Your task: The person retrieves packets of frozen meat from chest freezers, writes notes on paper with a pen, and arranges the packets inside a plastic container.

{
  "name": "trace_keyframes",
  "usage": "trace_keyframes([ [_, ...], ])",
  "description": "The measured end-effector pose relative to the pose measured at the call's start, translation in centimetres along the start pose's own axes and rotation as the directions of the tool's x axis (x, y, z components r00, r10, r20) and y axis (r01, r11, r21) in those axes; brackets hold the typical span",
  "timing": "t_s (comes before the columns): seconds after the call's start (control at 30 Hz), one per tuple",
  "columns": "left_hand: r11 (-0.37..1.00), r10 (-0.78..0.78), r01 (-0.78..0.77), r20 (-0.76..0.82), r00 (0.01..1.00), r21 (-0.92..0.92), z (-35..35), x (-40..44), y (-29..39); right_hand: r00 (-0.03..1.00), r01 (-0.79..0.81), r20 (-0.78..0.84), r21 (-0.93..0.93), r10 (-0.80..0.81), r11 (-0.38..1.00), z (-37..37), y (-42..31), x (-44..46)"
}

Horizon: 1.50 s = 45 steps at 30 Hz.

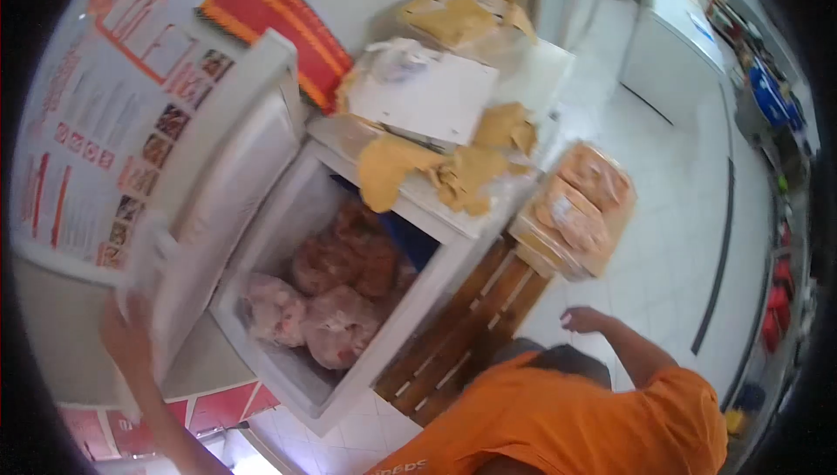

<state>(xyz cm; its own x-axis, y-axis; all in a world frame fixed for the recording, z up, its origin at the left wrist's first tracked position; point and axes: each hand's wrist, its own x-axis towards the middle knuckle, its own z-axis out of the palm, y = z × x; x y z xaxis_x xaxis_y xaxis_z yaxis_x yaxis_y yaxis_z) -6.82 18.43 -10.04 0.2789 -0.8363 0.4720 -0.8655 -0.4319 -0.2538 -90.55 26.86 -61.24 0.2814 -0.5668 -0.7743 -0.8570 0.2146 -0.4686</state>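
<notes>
My left hand is at the outer edge of the raised white freezer lid, its fingers closed round it, slightly blurred. Below the lid, the open chest freezer holds clear bags of pinkish meat, among them a pale bag and a redder one. My right hand hangs over the floor, away from the freezer, its fingers curled; a small whitish spot shows at the fingertips and I cannot make out what it is. Packed pale meat in clear plastic lies just beyond this hand.
Cardboard and torn brown paper lie on the white surface behind the opening. A slatted wooden pallet stands beside the freezer. Another white chest is at the back right, and crowded shelves line the right edge.
</notes>
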Motion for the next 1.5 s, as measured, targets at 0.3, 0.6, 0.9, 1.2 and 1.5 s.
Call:
trace_keyframes([
  [0.3,0.875,0.119,0.341,0.834,0.539,-0.345,19.3,-41.9,25.9,0.522,0.019,-0.851,-0.054,-0.056,0.998,-10.7,0.4,-7.8],
  [0.6,0.927,0.094,0.220,0.755,0.648,-0.304,15.4,-43.2,38.9,0.392,-0.202,-0.875,-0.384,-0.285,0.901,-27.0,-1.5,-0.5],
  [0.9,0.451,0.221,0.522,0.657,0.720,-0.724,5.8,-32.8,82.5,0.743,-0.077,-0.661,-0.238,-0.103,0.968,-32.4,-2.0,0.6],
  [1.2,0.725,0.012,0.458,0.675,0.738,-0.514,4.6,-29.6,91.1,0.937,0.257,-0.119,0.871,-0.327,0.419,-43.2,10.5,-3.8],
  [1.5,-0.058,0.129,0.818,0.808,0.575,-0.572,0.3,-24.2,106.9,0.818,0.503,-0.327,0.806,-0.474,0.312,-57.9,40.4,-1.8],
])
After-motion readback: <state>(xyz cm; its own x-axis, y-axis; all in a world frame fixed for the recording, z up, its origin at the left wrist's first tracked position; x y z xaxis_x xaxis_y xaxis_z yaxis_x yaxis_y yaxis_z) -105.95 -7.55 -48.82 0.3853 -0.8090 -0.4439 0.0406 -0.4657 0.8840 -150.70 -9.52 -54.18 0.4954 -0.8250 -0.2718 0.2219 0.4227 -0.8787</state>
